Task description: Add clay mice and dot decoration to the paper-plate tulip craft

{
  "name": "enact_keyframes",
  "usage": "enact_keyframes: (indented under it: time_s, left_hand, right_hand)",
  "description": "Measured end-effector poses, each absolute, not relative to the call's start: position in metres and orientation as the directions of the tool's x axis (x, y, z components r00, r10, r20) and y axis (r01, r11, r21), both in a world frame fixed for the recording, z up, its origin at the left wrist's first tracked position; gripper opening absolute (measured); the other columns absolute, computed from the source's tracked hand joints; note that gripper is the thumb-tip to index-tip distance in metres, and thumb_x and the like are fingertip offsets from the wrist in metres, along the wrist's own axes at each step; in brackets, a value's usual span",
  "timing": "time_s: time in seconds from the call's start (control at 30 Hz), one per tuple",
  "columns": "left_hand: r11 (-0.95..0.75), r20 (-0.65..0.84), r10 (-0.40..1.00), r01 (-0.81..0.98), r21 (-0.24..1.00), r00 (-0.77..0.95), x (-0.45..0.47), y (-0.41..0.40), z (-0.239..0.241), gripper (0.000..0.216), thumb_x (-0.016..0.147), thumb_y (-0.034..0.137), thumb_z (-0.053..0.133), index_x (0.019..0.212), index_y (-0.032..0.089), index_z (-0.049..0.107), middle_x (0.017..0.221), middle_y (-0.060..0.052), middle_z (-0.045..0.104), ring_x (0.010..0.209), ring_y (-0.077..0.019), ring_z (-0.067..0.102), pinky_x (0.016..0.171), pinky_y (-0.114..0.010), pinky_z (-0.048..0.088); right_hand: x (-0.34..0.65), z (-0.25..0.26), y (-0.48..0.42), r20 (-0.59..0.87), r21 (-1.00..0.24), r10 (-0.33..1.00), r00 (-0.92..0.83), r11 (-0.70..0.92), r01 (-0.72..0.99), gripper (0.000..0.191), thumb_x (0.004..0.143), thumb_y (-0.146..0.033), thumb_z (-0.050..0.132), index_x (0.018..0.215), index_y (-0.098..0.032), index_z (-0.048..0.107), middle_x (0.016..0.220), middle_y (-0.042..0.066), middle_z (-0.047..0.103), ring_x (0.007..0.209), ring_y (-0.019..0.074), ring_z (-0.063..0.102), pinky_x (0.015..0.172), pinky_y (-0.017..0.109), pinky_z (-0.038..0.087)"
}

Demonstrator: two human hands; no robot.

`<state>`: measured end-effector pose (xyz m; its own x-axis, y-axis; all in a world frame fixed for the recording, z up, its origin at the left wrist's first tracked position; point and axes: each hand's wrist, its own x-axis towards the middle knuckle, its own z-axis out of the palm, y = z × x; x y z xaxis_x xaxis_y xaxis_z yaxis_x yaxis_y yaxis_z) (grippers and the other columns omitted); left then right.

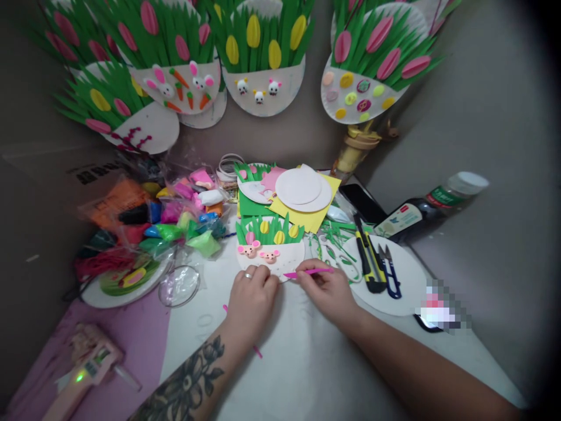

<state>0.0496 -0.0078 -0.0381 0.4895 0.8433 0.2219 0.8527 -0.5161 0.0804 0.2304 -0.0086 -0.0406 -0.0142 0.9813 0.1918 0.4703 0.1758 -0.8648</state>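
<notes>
Just beyond both hands (289, 292), paper-plate craft (269, 248).

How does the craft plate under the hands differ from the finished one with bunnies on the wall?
The craft plate lies flat on the table, touched by the left hand; the bunny plate hangs upright. The craft plate carries two pink mice and mostly yellow tulips; the bunny plate has white bunnies, orange carrots and pink tulips. Both share green paper grass. The right hand holds a pink tool.
</notes>
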Motion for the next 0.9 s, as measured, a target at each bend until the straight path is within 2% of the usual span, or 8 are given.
enact_keyframes:
  time_s: [0.13, 0.47, 0.9]
  left_hand:
    - [-0.522, 0.196, 0.837, 0.853, 0.009, 0.511, 0.052, -0.006, -0.039, 0.009, 0.088, 0.021, 0.055, 0.086, 0.021, 0.064, 0.083, -0.004, 0.059, 0.082, -0.0224, 0.053, 0.069, -0.035, 0.038]
    - [-0.525, 0.077, 0.847, 0.851, -0.034, 0.526, 0.061, -0.006, -0.031, 0.006, 0.084, 0.015, 0.059, 0.088, 0.016, 0.063, 0.087, -0.007, 0.060, 0.086, -0.0248, 0.055, 0.071, -0.037, 0.042]
    - [-0.507, 0.165, 0.849, 0.862, -0.014, 0.503, 0.060, -0.009, -0.038, 0.008, 0.082, 0.010, 0.055, 0.084, 0.016, 0.061, 0.083, -0.007, 0.059, 0.081, -0.0248, 0.054, 0.069, -0.036, 0.042]
  right_hand:
    - [0.232, -0.039, -0.008, 0.201, -0.862, 0.979, -0.021, 0.187, 0.471, 0.016, 0.086, -0.029, 0.053, 0.077, -0.020, 0.063, 0.066, 0.000, 0.063, 0.054, 0.0119, 0.055, 0.050, 0.022, 0.041]
    - [0.234, -0.039, -0.011, 0.237, -0.855, 0.971, -0.014, 0.216, 0.471, 0.016, 0.086, -0.027, 0.053, 0.078, -0.020, 0.064, 0.071, 0.001, 0.066, 0.062, 0.0134, 0.060, 0.056, 0.022, 0.044]
    - [0.235, -0.040, -0.009, 0.330, -0.833, 0.944, -0.026, 0.304, 0.462, 0.013, 0.086, -0.023, 0.054, 0.077, -0.020, 0.062, 0.071, 0.000, 0.065, 0.061, 0.0118, 0.059, 0.057, 0.021, 0.045]
